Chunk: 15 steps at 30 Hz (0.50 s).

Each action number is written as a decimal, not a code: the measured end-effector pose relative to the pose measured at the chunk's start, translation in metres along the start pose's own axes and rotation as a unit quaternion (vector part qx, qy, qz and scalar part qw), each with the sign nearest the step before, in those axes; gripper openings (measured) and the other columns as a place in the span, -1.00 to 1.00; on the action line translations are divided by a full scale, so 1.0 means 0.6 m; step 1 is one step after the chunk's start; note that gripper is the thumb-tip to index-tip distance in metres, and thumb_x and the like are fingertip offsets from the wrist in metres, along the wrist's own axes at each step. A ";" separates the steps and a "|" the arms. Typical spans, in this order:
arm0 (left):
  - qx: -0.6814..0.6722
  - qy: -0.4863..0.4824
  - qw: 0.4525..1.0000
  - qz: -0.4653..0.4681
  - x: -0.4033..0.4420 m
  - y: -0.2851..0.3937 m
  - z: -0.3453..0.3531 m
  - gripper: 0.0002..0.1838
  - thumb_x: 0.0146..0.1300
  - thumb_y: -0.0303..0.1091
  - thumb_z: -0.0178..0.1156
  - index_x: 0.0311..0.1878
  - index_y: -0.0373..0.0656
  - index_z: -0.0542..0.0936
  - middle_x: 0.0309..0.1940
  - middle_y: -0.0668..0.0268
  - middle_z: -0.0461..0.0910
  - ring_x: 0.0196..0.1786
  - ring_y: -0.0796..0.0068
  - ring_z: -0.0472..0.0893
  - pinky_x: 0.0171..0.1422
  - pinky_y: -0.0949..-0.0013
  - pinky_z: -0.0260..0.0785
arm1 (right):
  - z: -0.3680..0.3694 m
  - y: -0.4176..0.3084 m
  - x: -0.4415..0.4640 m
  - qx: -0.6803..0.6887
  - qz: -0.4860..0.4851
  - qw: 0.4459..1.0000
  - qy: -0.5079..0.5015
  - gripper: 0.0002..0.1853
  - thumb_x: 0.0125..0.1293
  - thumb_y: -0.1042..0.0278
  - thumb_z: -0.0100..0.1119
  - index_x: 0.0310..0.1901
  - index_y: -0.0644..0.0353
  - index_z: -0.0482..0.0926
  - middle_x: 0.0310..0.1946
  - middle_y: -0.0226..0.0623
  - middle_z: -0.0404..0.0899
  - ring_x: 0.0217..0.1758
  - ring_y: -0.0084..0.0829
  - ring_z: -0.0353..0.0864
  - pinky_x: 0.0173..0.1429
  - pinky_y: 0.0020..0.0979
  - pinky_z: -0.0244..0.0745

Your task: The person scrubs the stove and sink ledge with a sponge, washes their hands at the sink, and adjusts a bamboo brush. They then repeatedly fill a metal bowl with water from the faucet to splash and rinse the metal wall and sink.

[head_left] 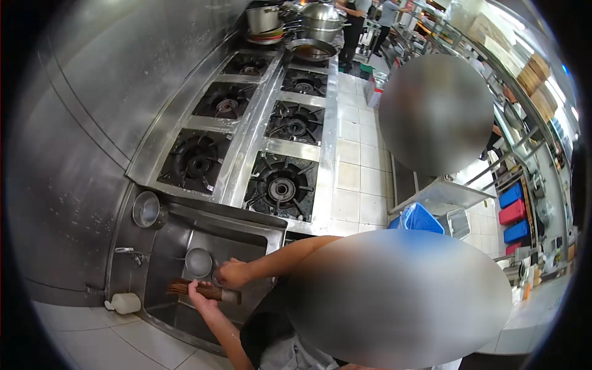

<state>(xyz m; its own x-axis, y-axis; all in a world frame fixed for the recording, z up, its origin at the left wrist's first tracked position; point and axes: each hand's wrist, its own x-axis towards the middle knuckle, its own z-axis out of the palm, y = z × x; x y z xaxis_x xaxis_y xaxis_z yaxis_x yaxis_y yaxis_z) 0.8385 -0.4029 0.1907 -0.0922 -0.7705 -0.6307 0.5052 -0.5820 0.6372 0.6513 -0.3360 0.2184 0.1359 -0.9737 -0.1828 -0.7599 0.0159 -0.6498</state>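
A steel sink (pixel 185 320) lies at the lower left, with both of my hands over it. My left hand (pixel 200 295) is closed around a brown bamboo brush (pixel 213 292), whose bristles point left and whose pale end points right. Just above and to the right, my right hand (pixel 234 273) has its fingers curled together beside the brush; what they hold is too small to make out. A round metal ladle bowl (pixel 198 262) sits left of my right hand, over the basin, with a thin handle reaching left.
A metal bowl (pixel 147 209) rests at the sink's upper left corner, above a tap (pixel 129 251). A white container (pixel 125 303) stands at the lower left edge. Gas burners (pixel 282 189) fill the counter beyond. People stand farther back; two large areas are blurred.
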 end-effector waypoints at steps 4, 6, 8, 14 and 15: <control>0.023 -0.018 0.999 -0.019 -0.029 0.027 0.016 -0.79 0.24 -0.18 0.31 -0.30 -0.03 0.50 -0.44 0.38 0.55 -0.36 0.38 0.55 -0.17 0.21 0.47 | -0.031 0.004 -0.046 0.109 -0.063 0.988 -0.085 -0.76 0.31 0.24 0.26 -0.05 0.08 0.72 -0.05 -0.14 0.74 0.17 -0.04 0.69 0.27 -0.02 0.55; 0.022 -0.018 1.000 -0.010 -0.052 0.039 0.027 -0.78 0.21 -0.18 0.34 -0.31 -0.02 0.51 -0.43 0.40 0.55 -0.36 0.38 0.55 -0.17 0.19 0.46 | -0.029 -0.003 -0.055 0.123 -0.099 0.986 -0.053 -0.77 0.33 0.26 0.24 -0.05 0.10 0.72 -0.04 -0.14 0.74 0.17 -0.05 0.68 0.27 -0.03 0.55; 0.026 -0.019 0.999 0.001 -0.079 0.048 0.041 -0.77 0.19 -0.17 0.37 -0.31 -0.02 0.51 -0.42 0.42 0.55 -0.35 0.39 0.55 -0.17 0.21 0.45 | -0.040 -0.008 -0.061 0.139 -0.131 0.981 -0.025 -0.78 0.35 0.27 0.23 -0.05 0.12 0.71 -0.02 -0.14 0.73 0.18 -0.07 0.68 0.28 -0.05 0.56; 0.073 -0.014 0.997 0.033 -0.215 0.044 0.107 -0.80 0.27 -0.23 0.33 -0.18 -0.05 0.53 -0.39 0.40 0.53 -0.32 0.42 0.54 -0.15 0.29 0.46 | -0.088 -0.019 -0.140 0.077 -0.285 0.954 0.051 -0.86 0.30 0.33 0.22 -0.19 0.20 0.62 -0.17 -0.10 0.67 0.05 0.00 0.66 0.17 -0.05 0.58; 0.082 -0.007 0.996 0.024 -0.244 0.033 0.116 -0.80 0.27 -0.23 0.33 -0.18 -0.05 0.53 -0.39 0.40 0.53 -0.32 0.42 0.54 -0.15 0.29 0.46 | -0.095 -0.016 -0.171 0.113 -0.278 0.952 0.056 -0.86 0.29 0.33 0.22 -0.22 0.20 0.61 -0.20 -0.10 0.66 0.03 0.01 0.65 0.13 -0.04 0.57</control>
<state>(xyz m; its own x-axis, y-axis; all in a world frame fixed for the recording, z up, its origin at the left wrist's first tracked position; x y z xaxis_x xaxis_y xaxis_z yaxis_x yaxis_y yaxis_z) 0.8021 -0.3196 0.3264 -0.0846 -0.8016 -0.5918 0.3624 -0.5780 0.7311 0.6083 -0.2494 0.2856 0.3986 -0.8641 0.3072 -0.4335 -0.4727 -0.7672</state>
